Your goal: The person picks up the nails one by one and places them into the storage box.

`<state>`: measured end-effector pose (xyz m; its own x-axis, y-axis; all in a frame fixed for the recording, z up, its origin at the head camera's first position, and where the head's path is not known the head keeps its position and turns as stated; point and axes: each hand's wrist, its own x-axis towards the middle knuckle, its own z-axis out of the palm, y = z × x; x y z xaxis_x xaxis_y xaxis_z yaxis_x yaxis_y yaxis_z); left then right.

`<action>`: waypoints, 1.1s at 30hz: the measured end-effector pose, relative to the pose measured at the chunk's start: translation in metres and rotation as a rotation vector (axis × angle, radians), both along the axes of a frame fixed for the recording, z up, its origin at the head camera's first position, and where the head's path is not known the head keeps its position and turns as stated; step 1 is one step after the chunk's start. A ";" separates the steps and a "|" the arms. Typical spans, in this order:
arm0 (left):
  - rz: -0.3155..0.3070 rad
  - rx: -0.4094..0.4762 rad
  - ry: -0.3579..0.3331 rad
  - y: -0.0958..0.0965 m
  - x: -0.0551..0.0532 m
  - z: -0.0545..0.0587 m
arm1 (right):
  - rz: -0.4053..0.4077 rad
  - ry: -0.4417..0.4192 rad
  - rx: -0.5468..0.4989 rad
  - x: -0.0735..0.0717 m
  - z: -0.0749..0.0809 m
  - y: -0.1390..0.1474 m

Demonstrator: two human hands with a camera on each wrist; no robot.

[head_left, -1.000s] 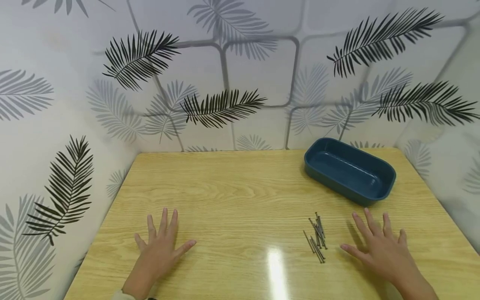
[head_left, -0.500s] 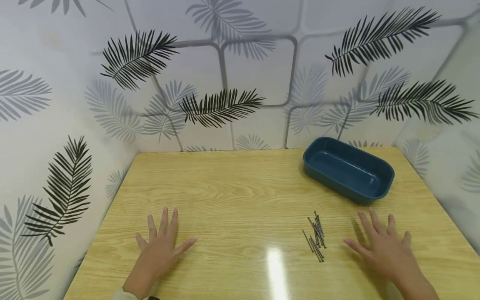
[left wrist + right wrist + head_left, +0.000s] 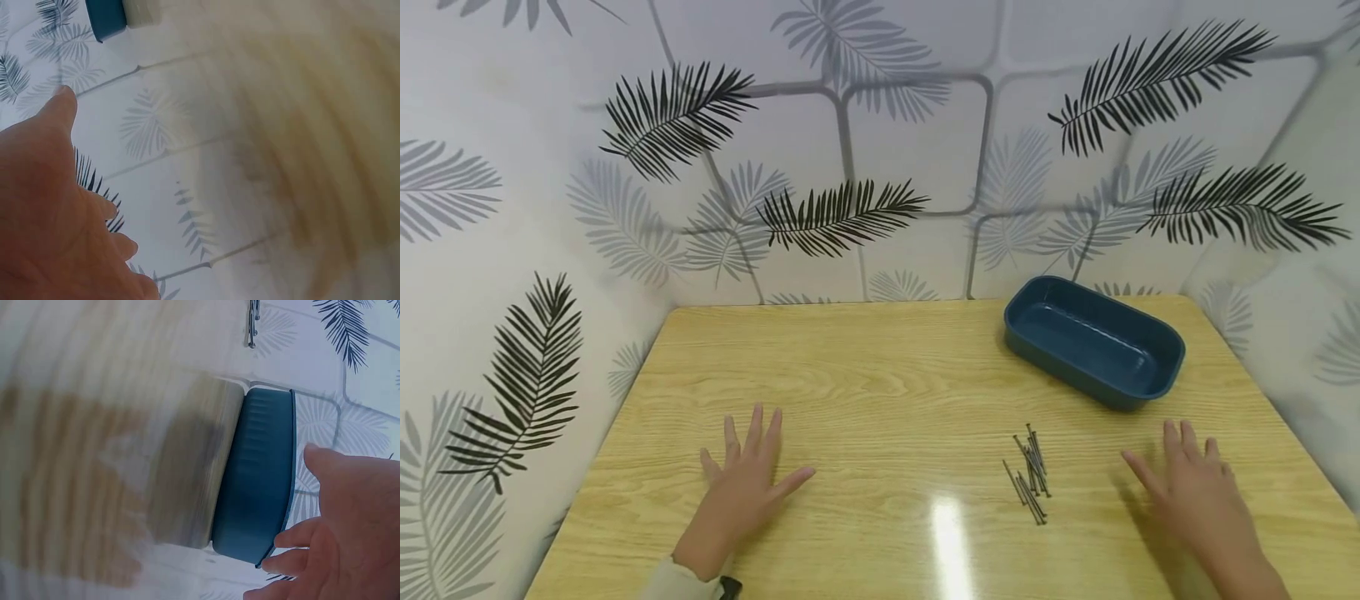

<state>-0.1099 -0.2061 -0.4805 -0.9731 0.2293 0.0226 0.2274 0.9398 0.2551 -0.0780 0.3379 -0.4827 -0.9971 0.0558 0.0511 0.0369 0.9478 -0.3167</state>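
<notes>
My left hand (image 3: 741,483) is over the left part of the table, its fingers spread and nothing in them. Over on the right, my right hand (image 3: 1202,500) has its thumb held apart from its fingers and also holds nothing. A loose pile of several thin metal nails (image 3: 1030,475) lies to the left of the right hand. Beyond that hand sits a dark blue rectangular tray (image 3: 1093,346) with rounded corners and a bare inside. In the right wrist view the tray (image 3: 256,475) shows past the right hand (image 3: 350,519); the left wrist view catches its corner (image 3: 107,19).
A light wooden table (image 3: 820,367) carries everything. Walls with a printed leaf pattern (image 3: 917,167) stand at its back and both sides. A bright glare strip (image 3: 951,550) lies on the tabletop near the front.
My left hand has shifted a little to the right and forward. My right hand has moved right, away from the nails, its fingers drawing closer together. Nails and tray stay in place.
</notes>
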 end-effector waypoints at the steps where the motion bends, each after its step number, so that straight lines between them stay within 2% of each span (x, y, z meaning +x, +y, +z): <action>1: -0.005 -0.001 0.003 0.003 -0.002 -0.001 | 0.005 -0.005 -0.022 0.000 0.000 0.001; 5: -0.029 0.006 0.031 0.018 -0.010 0.000 | 0.007 -0.034 -0.082 -0.001 0.004 0.007; 12: -0.072 0.019 0.062 0.045 -0.029 -0.002 | -0.054 -0.056 -0.121 -0.004 0.011 0.017; 19: -0.117 0.075 0.010 0.077 -0.040 -0.001 | -0.081 -0.036 -0.139 -0.012 0.016 0.026; 21: -0.133 0.102 0.017 0.086 -0.043 -0.001 | -0.084 -0.032 -0.147 -0.015 0.018 0.028; 24: -0.157 0.169 0.025 0.098 -0.049 -0.002 | -0.082 0.000 -0.158 -0.019 0.020 0.031; 28: -0.199 0.231 0.028 0.110 -0.056 0.000 | -0.076 0.093 -0.165 -0.025 0.024 0.035; 33: -0.266 0.283 0.020 0.123 -0.064 0.010 | -0.090 0.128 -0.204 -0.034 0.031 0.042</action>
